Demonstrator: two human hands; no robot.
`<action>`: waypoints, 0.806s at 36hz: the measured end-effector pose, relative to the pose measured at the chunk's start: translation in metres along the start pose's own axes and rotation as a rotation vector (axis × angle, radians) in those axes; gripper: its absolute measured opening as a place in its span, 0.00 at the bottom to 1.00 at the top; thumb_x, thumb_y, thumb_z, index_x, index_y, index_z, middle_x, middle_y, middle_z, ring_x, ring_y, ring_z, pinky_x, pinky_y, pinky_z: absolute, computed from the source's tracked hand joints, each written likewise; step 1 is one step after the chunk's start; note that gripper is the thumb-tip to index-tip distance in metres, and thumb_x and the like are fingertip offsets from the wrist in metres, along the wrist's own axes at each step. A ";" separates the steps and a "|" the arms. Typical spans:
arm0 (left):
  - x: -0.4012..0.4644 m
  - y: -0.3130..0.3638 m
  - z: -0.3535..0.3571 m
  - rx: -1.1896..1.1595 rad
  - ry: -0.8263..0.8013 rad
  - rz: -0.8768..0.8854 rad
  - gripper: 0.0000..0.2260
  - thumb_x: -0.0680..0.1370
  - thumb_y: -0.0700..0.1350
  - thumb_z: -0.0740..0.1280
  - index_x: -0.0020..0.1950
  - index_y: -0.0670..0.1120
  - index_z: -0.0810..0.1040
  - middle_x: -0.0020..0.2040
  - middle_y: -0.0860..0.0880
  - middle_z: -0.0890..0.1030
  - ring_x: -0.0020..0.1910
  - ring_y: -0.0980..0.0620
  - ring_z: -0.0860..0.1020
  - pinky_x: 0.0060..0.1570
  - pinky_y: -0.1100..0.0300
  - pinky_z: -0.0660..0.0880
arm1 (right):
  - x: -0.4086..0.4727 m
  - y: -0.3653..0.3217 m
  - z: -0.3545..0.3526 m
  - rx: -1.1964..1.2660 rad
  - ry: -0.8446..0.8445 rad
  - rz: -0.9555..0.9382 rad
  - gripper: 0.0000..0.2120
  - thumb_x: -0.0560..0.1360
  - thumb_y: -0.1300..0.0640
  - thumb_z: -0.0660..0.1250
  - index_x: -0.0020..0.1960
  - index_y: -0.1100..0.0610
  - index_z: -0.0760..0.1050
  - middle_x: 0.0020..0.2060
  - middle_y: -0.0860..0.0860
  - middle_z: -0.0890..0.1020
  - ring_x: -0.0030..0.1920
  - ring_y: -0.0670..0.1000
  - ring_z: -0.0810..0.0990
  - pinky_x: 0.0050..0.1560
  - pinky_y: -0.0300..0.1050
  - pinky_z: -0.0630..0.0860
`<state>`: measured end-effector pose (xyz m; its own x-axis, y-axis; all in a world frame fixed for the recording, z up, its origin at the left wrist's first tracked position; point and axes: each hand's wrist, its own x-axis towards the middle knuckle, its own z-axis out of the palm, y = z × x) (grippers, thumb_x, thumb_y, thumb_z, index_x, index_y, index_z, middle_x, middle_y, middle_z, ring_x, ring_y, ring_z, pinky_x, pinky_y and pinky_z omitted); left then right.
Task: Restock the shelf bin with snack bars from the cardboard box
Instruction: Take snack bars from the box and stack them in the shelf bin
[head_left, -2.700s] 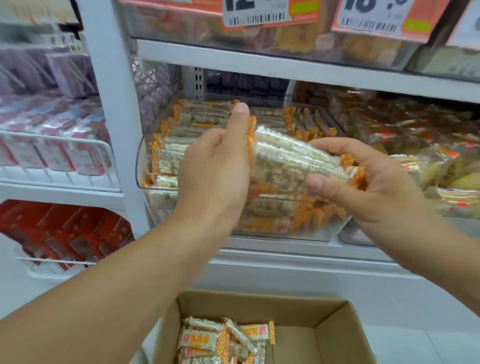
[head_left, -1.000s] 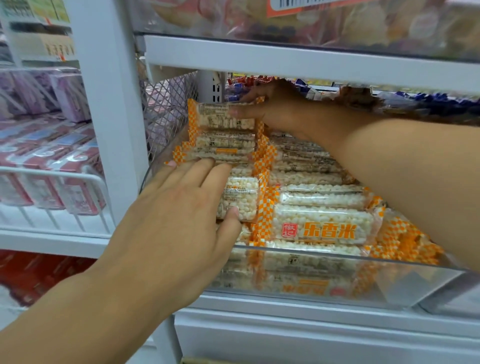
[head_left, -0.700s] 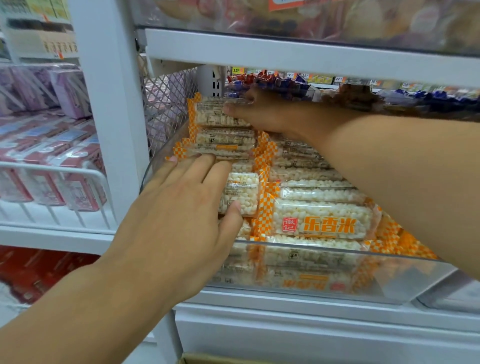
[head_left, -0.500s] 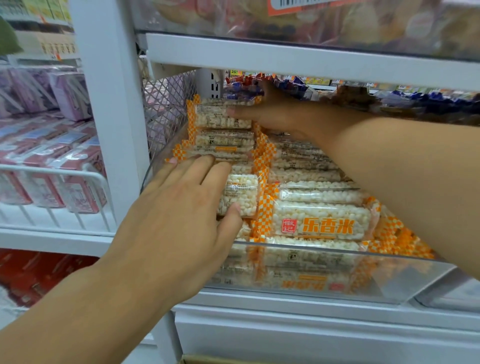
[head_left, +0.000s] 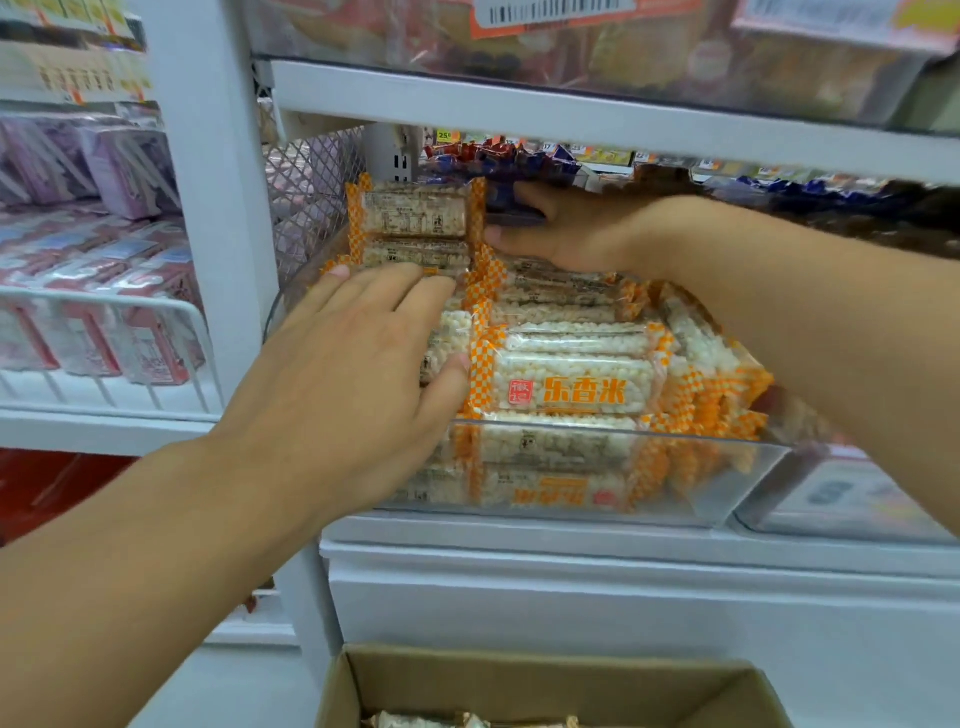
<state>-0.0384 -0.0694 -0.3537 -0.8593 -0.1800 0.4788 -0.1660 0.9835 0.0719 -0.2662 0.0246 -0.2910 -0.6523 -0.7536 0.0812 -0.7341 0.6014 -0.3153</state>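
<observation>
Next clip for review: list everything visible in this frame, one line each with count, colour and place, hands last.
Snack bars: many, too many to count, white puffed rice in clear wrappers with orange-checked ends, filling the bin.
Shelf bin: one, clear plastic, on the white middle shelf.
Cardboard box: one, brown, open, bottom edge below the shelf; a few bars show inside.
Pink and purple packs: several, blurred, left-hand shelves.
Price label: one, white barcode on orange, top shelf edge.
Left hand: one, fingers flat on the bin's left column of bars.
Right hand: one, at the back of the bin beside the rear bars; its grip is unclear.
</observation>
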 end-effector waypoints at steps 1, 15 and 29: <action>-0.001 0.002 -0.002 0.000 0.006 0.021 0.26 0.79 0.57 0.54 0.71 0.46 0.71 0.67 0.48 0.75 0.67 0.44 0.72 0.73 0.46 0.61 | -0.017 -0.003 -0.003 -0.030 0.002 -0.016 0.38 0.79 0.33 0.58 0.82 0.49 0.51 0.79 0.45 0.58 0.76 0.44 0.58 0.67 0.28 0.53; -0.122 0.088 0.049 0.010 -0.716 0.300 0.12 0.80 0.59 0.60 0.48 0.51 0.74 0.45 0.48 0.77 0.48 0.43 0.78 0.45 0.52 0.74 | -0.320 0.017 0.226 0.372 0.162 0.489 0.07 0.75 0.50 0.71 0.48 0.54 0.79 0.41 0.50 0.82 0.46 0.54 0.82 0.46 0.48 0.75; -0.318 0.096 0.232 -0.300 -1.432 -0.837 0.35 0.78 0.61 0.68 0.76 0.39 0.67 0.77 0.43 0.66 0.73 0.43 0.70 0.70 0.54 0.68 | -0.360 0.096 0.382 0.530 -0.712 0.903 0.46 0.73 0.46 0.75 0.79 0.62 0.54 0.77 0.56 0.63 0.75 0.58 0.65 0.61 0.42 0.67</action>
<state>0.1071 0.0783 -0.7019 -0.3340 -0.3216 -0.8860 -0.8250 0.5544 0.1098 -0.0295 0.2521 -0.7118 -0.5136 -0.2063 -0.8329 0.1907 0.9190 -0.3452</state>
